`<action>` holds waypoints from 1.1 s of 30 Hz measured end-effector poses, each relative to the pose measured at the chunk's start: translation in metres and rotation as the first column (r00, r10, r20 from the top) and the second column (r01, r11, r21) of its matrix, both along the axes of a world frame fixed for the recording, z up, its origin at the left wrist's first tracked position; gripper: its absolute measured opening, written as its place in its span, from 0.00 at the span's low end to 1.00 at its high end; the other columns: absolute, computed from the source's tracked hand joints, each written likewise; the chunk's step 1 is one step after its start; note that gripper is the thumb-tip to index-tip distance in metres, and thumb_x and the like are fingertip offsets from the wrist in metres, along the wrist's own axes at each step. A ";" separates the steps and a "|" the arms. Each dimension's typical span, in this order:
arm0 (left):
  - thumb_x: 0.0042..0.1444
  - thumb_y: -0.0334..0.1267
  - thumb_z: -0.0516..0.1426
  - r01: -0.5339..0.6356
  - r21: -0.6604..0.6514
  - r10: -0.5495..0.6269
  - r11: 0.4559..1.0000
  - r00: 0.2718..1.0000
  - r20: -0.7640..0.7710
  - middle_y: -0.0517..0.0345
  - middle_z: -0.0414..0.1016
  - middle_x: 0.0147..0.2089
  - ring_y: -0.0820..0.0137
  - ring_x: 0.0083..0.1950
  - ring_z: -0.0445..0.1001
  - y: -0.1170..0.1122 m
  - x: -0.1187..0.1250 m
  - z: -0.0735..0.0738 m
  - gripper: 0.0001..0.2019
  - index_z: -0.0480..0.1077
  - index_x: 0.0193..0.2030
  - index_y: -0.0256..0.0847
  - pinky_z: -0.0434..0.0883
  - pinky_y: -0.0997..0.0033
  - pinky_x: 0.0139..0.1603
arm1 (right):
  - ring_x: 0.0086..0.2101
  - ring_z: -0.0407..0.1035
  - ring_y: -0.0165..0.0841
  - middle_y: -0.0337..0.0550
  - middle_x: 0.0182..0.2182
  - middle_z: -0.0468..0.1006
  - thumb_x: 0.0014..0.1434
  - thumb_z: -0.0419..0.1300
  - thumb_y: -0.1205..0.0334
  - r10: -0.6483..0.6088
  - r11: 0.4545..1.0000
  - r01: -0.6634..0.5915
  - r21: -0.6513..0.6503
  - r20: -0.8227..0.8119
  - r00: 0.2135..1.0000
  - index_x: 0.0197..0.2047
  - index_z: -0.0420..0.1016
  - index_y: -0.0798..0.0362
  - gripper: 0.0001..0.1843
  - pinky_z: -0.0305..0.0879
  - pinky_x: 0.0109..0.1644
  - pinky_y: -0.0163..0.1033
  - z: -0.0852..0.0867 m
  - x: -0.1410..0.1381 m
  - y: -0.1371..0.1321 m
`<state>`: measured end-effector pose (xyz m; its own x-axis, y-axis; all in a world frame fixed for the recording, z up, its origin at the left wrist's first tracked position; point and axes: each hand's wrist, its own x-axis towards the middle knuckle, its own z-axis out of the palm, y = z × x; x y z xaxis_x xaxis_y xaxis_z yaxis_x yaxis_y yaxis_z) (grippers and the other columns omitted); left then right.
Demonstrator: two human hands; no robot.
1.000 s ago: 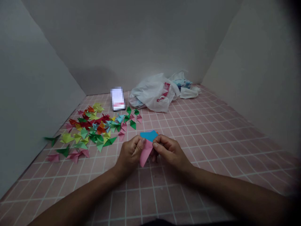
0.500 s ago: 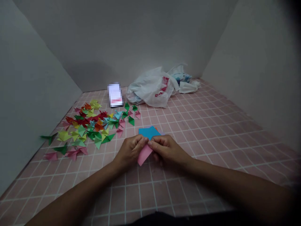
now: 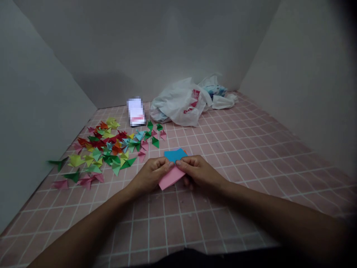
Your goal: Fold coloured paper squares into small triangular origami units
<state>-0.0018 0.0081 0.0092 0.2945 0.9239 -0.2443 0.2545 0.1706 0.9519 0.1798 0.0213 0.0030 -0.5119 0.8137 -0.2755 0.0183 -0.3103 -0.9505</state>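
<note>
In the head view, we are holding a pink paper (image 3: 169, 178) low over the pink tiled floor (image 3: 251, 156), right in front of us. Our left hand (image 3: 149, 175) and our right hand (image 3: 196, 171) are both pinching its top edge, with the fingers (image 3: 167, 165) pressed together on it. The paper is looking like a flat strip, not yet a pointy shape. Just behind it, a blue paper (image 3: 175, 154) is lying flat, not folded. On the left, a big pile of folded pieces (image 3: 108, 149) is lying done, in many colours. A white plastic bag (image 3: 178, 106) is sitting far back by the wall.
</note>
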 end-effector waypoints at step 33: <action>0.58 0.53 0.57 -0.182 0.138 0.177 0.974 0.983 0.050 0.66 0.61 0.20 0.78 0.19 0.56 -0.001 0.000 -0.001 0.20 0.63 0.24 0.40 0.53 0.77 0.19 | 0.12 0.59 0.23 0.34 0.13 0.69 0.58 0.61 0.40 0.023 0.996 -0.034 -0.086 -0.130 0.991 0.24 0.69 0.54 0.25 0.53 0.15 0.29 -0.005 0.000 0.003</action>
<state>-0.0017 0.0075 0.0081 0.1274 0.9868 -0.0997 0.1954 0.0736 0.9780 0.1794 0.0243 -0.0022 -0.5703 0.7738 -0.2757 -0.0924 -0.3939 -0.9145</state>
